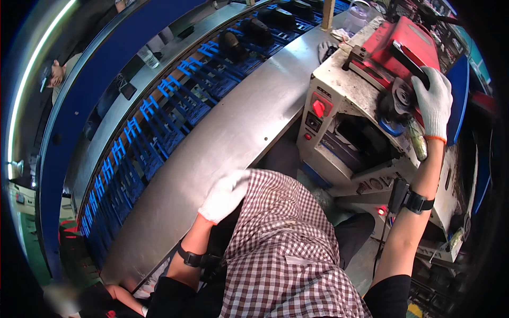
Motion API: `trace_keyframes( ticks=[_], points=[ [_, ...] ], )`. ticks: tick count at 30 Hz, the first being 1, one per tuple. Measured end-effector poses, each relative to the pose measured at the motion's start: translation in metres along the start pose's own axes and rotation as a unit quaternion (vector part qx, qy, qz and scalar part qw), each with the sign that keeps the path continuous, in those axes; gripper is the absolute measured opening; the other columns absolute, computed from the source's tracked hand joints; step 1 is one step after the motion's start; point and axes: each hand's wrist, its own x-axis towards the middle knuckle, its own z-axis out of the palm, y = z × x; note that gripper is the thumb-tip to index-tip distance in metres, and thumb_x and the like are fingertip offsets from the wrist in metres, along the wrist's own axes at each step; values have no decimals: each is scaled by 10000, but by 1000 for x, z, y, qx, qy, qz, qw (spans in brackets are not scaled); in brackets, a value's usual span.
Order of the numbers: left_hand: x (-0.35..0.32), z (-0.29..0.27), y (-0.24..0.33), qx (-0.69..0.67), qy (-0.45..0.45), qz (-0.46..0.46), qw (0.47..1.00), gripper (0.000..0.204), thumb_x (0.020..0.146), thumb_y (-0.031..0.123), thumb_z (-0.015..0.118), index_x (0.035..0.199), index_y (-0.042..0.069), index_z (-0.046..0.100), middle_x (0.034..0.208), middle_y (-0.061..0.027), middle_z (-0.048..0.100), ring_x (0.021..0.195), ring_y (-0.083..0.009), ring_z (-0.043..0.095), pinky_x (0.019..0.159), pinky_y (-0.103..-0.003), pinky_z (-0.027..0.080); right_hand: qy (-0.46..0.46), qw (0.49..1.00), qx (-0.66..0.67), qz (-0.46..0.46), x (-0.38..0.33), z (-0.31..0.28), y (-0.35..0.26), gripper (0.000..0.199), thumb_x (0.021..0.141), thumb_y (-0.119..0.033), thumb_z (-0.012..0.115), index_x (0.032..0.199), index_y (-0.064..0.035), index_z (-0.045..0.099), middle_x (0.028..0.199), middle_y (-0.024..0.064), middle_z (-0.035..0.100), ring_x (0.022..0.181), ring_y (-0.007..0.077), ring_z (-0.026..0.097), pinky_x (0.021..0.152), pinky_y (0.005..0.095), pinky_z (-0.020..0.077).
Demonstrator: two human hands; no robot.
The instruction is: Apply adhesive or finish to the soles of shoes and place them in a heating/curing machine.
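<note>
Left hand (225, 196) low beside apron (281, 233), right hand (435, 103) outstretched at red machine (398, 49)

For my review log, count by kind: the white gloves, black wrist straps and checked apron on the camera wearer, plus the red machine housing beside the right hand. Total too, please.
White gloves: 2
Black wrist straps: 2
Checked apron: 1
Red machine housing: 1
Total: 6

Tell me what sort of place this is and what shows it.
Probably a factory, perhaps for footwear: a long row of blue racks carries dark, shoe-like items, and a red-topped machine stands at the gloved right hand.
</note>
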Motion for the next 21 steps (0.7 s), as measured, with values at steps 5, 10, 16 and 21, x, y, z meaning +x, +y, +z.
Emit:
trace_keyframes(
  ticks=[5,10,16,21],
  points=[
    [72,6,63,141,213,108,961,470,930,125,680,1394,87,618,1357,-156,637,1257,-348,612,1087,-436,477,12,1000,5,-11,-3,-6,-2,309,881,-294,758,1146,-138,743,1184,109,742,1221,345,631,1043,444,508],
    [132,48,42,325,245,245,880,679,869,180,745,1488,32,508,1476,-210,540,1379,-436,497,1193,-514,368,27,998,45,-18,-2,-11,-13,288,839,-289,783,1069,-118,755,1086,97,758,1137,329,669,994,437,531],
    [165,53,23,409,39,195,890,881,801,288,787,1553,-3,430,1584,-247,444,1497,-487,360,1254,-561,267,41,998,44,-8,-1,-13,-18,275,806,-254,780,1040,-112,758,1040,117,748,1110,342,675,973,455,545],
    [187,40,48,41,103,91,990,675,905,165,729,1516,-14,505,1575,-219,501,1488,-351,447,1239,-456,346,44,997,53,-22,3,-39,-33,202,808,-247,759,935,-90,757,912,145,730,954,349,692,904,467,530]
  ],
)
